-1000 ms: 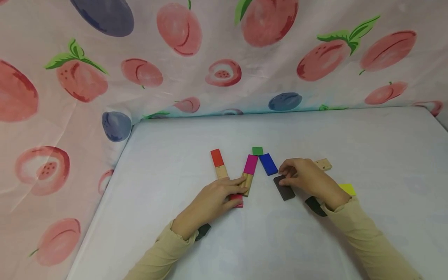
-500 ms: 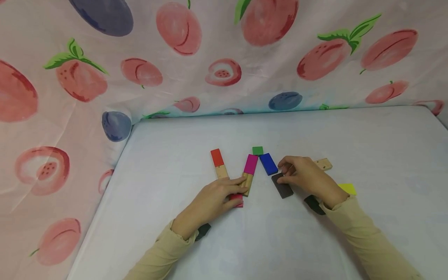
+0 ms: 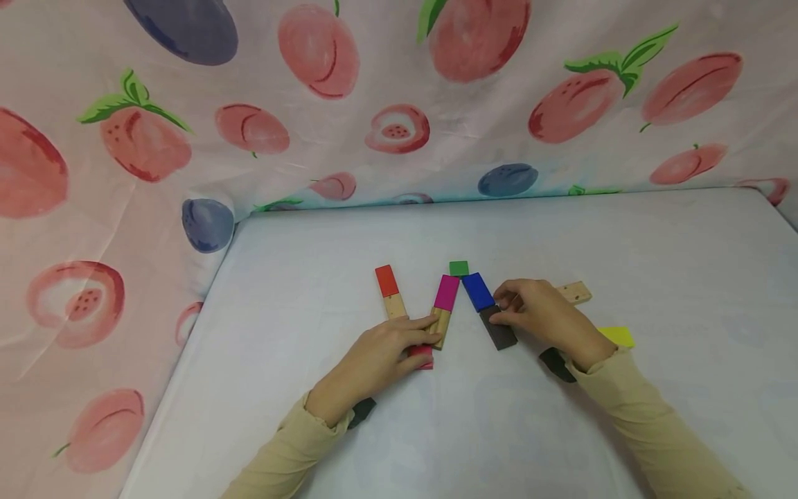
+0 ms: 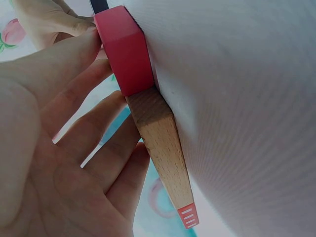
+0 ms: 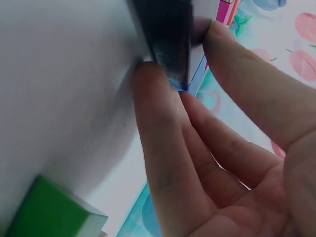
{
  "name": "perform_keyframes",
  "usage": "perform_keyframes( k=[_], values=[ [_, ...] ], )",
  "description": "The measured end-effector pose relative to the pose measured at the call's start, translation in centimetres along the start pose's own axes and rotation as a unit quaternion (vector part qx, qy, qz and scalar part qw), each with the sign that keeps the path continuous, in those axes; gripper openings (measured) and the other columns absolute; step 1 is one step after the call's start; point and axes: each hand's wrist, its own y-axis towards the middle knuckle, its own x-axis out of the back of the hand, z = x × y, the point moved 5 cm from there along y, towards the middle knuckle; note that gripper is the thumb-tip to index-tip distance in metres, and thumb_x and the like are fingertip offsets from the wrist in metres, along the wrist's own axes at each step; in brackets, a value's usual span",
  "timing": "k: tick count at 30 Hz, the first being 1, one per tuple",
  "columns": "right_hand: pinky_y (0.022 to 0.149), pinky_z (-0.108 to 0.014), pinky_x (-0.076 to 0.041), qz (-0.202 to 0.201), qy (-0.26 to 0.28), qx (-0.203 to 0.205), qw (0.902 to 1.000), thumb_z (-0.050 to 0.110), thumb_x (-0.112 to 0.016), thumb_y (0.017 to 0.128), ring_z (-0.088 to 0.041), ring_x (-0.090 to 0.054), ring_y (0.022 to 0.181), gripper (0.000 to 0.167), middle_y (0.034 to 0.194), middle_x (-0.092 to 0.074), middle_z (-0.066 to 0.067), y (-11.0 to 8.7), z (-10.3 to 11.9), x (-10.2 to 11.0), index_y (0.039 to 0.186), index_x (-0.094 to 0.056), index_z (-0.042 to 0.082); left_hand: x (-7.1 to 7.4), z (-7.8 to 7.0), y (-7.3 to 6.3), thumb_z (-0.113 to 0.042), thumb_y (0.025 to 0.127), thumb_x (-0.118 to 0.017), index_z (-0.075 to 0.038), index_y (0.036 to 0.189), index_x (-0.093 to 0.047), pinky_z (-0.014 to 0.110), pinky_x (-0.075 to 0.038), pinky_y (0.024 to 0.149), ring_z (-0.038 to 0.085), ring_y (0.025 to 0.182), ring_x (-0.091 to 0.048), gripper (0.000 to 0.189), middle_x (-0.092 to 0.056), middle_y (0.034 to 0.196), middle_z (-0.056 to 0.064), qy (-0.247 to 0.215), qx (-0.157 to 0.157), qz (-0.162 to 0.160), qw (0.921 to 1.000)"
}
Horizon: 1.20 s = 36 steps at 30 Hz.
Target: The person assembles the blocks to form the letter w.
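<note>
My left hand (image 3: pixel 374 353) rests over the joint of a zigzag row of flat blocks. Its fingers lie on a wooden block (image 3: pixel 440 331) below a magenta block (image 3: pixel 446 293), and its thumb touches a pinkish-red block (image 4: pixel 126 49). With thumb and index finger, my right hand (image 3: pixel 539 312) pinches a dark block (image 3: pixel 499 329) at its sides. The dark block's upper end meets the lower end of a blue block (image 3: pixel 478 292), both slanting the same way. A small green block (image 3: pixel 458 268) sits at the top between the magenta and blue ones.
An orange-red block (image 3: pixel 386 281) and a pale wooden block (image 3: pixel 395 306) form the row's left arm. Beyond my right hand lies a dotted wooden domino (image 3: pixel 576 292); a yellow block (image 3: pixel 617 337) is partly behind the wrist. Another green block (image 5: pixel 54 212) shows in the right wrist view.
My right hand has slid the dark block up and left until it lines up with the blue block's lower end. The left hand stays in place.
</note>
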Motion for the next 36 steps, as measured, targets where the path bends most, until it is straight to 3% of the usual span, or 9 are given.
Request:
perform_keyframes(
  k=[36],
  values=[
    [0.075, -0.037, -0.055, -0.006, -0.005, -0.006, 1.0, 0.018, -0.078, 0.086, -0.017, -0.063, 0.079, 0.026, 0.084, -0.068, -0.005, -0.18, -0.05, -0.03, 0.1, -0.07, -0.003, -0.16, 0.2, 0.01, -0.028, 0.092, -0.072, -0.02, 0.128, -0.069, 0.03, -0.053, 0.093, 0.014, 0.127, -0.056, 0.037, -0.05, 0.149, -0.004, 0.009, 0.001, 0.004, 1.0]
  ],
)
